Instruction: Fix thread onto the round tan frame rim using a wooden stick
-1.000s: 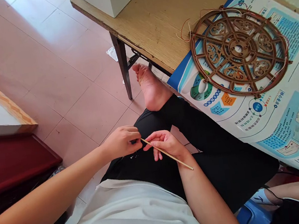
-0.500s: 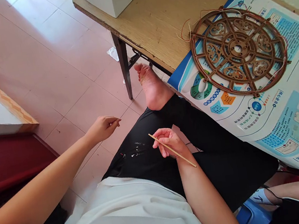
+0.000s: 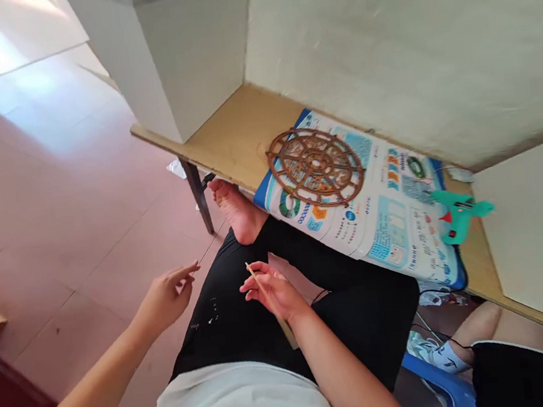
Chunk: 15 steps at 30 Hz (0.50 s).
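Observation:
My right hand (image 3: 272, 292) holds a thin wooden stick (image 3: 269, 298) above my lap, palm partly turned up. The stick's tip points away from me, and its near end looks smeared by motion. To the left, my left hand (image 3: 166, 299) hovers beside my thigh with nothing visible in it. Its fingers are loosely bent, and a gap shows between them and the thumb. On the table lies a round brown openwork frame (image 3: 316, 165) with spokes, rings and scroll patterns, apart from both hands.
The frame rests on a printed poster (image 3: 365, 244) spread over a wooden table (image 3: 236, 131). Farther right lies a teal glue gun (image 3: 460, 216). White panels (image 3: 201, 45) stand at the back. Another person's leg (image 3: 477, 323) and a blue stool (image 3: 443, 381) are at lower right.
My view has tilted up and shifted right, bringing the glue gun and wall into sight. My left hand's fingers have spread from a pinch. The right hand still holds the stick.

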### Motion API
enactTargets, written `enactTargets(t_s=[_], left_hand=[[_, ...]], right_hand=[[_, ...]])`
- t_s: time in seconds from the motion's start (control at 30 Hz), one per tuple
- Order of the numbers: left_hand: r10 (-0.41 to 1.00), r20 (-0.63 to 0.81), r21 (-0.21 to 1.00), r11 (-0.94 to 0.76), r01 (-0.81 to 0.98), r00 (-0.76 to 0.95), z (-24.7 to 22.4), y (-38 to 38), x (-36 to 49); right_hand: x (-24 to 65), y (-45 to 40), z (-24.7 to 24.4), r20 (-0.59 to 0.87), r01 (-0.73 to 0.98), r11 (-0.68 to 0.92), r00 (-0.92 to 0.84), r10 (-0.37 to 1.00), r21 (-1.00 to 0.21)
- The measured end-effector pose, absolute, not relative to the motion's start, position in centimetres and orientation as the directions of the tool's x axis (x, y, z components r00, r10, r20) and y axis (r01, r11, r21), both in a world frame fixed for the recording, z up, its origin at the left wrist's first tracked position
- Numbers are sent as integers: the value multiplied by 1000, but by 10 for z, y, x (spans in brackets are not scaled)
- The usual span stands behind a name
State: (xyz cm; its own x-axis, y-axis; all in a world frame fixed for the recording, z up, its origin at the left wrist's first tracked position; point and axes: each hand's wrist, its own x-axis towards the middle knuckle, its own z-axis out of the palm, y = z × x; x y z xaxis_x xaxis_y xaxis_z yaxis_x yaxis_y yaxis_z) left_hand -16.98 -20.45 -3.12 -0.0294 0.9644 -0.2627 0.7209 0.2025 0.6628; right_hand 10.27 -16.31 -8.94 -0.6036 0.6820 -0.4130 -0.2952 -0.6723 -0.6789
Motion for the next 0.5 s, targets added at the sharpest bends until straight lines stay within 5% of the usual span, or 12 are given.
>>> enactTargets(t_s=[0.33,0.5], left_hand=[[945,-170,709,-79,700,279,47,-257,-100],[934,-162,704,-117,701,318,61,-266,-95]], right_hand=[[96,-223,3,-427,-132,-622,-618,660,-772],[93,-249,25,-404,-95,-510,-493,771,-855]])
